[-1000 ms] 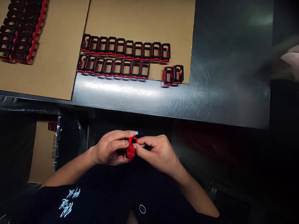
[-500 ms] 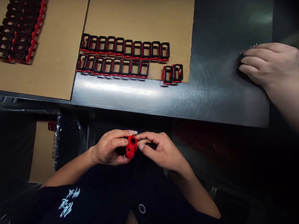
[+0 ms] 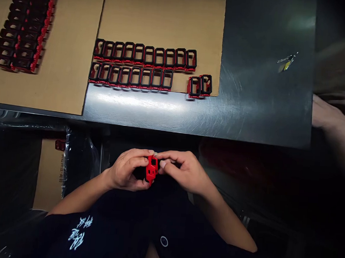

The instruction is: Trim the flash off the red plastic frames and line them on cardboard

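My left hand (image 3: 127, 170) grips a small red plastic frame (image 3: 151, 169) between its fingers above and its thumb below, in front of my body. The frame has square openings, and a bit of black shows at its lower left edge. My right hand (image 3: 186, 170) meets the frame from the right, its index fingertip at the top edge and its bent thumb close to the side. Whether a small piece sits between the right fingertips is hidden. Two rows of red-and-black frames (image 3: 148, 54) stand on the cardboard (image 3: 164, 17) ahead, with a pair of frames (image 3: 200, 85) apart at the right.
More frames (image 3: 27, 24) fill a second cardboard sheet (image 3: 62, 67) at left. A small metal item with a yellow part (image 3: 287, 63) lies on the metal table (image 3: 250, 91). Another person's arm (image 3: 333, 119) is at the right edge. A plastic-lined box (image 3: 49, 176) stands lower left.
The other person's hand has drawn back off the table toward the lower right, uncovering the small metal item. My right thumb has bent and risen slightly. The red frame has turned slightly in my hands.
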Motion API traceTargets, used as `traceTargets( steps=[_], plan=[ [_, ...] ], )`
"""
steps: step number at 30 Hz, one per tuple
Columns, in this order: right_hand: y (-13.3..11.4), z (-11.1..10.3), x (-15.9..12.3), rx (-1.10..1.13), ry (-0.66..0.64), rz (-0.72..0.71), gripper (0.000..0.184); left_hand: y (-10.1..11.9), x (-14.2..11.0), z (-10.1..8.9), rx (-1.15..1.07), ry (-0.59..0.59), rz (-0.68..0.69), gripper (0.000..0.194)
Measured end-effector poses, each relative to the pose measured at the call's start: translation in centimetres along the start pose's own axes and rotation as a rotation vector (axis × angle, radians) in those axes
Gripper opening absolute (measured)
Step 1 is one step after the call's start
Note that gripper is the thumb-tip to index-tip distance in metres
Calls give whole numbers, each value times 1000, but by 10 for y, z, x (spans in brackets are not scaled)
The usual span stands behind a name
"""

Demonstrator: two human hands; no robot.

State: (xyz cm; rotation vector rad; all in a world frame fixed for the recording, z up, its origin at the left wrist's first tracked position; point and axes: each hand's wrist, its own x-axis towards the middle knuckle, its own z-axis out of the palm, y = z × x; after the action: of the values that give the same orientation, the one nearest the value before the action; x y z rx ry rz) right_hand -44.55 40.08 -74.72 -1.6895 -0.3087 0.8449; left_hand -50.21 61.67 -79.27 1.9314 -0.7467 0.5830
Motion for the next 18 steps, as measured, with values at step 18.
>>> traceTargets(
  steps=[18],
  plan=[
    [-5,-3,1,100,-313,5,30,0,4,-3,-60,-128,30,47]
  ],
)
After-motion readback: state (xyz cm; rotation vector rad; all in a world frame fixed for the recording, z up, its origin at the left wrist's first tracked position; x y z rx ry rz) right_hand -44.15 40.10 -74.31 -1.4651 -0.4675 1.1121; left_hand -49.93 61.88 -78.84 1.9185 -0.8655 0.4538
